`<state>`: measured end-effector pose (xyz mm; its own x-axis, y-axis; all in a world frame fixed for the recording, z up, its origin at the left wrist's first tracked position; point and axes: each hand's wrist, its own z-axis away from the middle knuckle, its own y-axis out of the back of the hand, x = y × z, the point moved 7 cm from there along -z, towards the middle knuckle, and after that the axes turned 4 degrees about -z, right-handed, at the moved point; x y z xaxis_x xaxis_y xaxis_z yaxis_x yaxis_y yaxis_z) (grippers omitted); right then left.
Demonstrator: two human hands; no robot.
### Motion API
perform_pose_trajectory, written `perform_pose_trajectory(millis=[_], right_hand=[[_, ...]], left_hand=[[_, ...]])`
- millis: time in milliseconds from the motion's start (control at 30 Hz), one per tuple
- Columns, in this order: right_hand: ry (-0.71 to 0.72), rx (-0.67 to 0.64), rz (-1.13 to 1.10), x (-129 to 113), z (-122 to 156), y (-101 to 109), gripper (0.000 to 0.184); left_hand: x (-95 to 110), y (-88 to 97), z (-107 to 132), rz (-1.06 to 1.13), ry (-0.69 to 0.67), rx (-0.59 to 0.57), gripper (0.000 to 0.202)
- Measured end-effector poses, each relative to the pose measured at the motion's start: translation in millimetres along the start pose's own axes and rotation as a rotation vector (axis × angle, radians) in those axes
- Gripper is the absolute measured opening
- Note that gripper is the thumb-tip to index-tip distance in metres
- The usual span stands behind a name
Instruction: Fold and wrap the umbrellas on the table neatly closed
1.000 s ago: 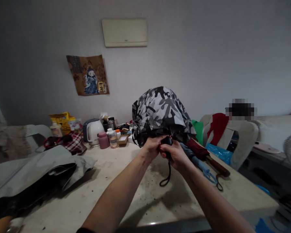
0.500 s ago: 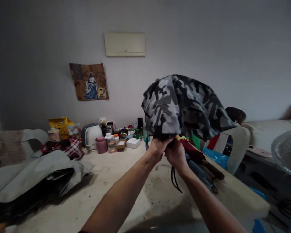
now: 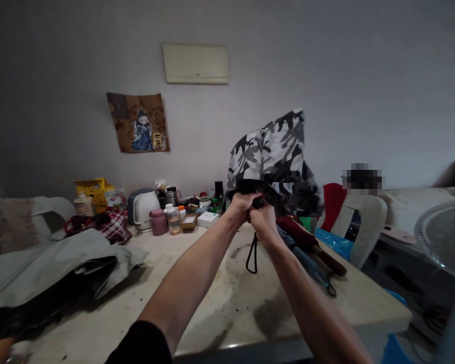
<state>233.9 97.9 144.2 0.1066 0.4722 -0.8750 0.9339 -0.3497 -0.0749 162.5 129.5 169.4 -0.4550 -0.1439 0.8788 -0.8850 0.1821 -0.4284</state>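
A grey, black and white camouflage umbrella (image 3: 267, 151) is held up over the table, its canopy partly spread and tilted, with loose cloth drooping on the right. My left hand (image 3: 242, 206) is closed at its underside, just below the canopy edge. Close beside it, my right hand (image 3: 263, 220) wraps the dark handle, and a black wrist loop (image 3: 252, 258) dangles beneath. The shaft and most fingertips are hidden. Behind my right forearm lie a dark red folded umbrella (image 3: 301, 233) with a brown handle and a blue-grey folded umbrella (image 3: 303, 263).
A white electric kettle (image 3: 146, 210), a pink jar (image 3: 158, 223), a clear bottle (image 3: 173, 221) and a small white box (image 3: 208, 219) line the table's back. Grey-and-black sheeting (image 3: 72, 268) covers the left side. A fan (image 3: 445, 237) stands at right, near a person's head (image 3: 362, 178).
The canopy has gone from broad and rounded to narrower, its right side swinging up and inward. Both hands have shifted slightly left and up, and the wrist loop has swung left.
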Motion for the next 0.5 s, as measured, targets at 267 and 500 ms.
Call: perform_pose_trajectory(millis=[267,500], right_hand=[[-0.014,-0.152,-0.333,-36,13,3,0.018],[0.111,-0.071,0.120,-19,2,0,0.014]], left_hand=[[16,-16.4,25,0.121,-0.015,-0.194,0.014],[9,6.7,5,-0.016,-0.125,-0.012,0.016]])
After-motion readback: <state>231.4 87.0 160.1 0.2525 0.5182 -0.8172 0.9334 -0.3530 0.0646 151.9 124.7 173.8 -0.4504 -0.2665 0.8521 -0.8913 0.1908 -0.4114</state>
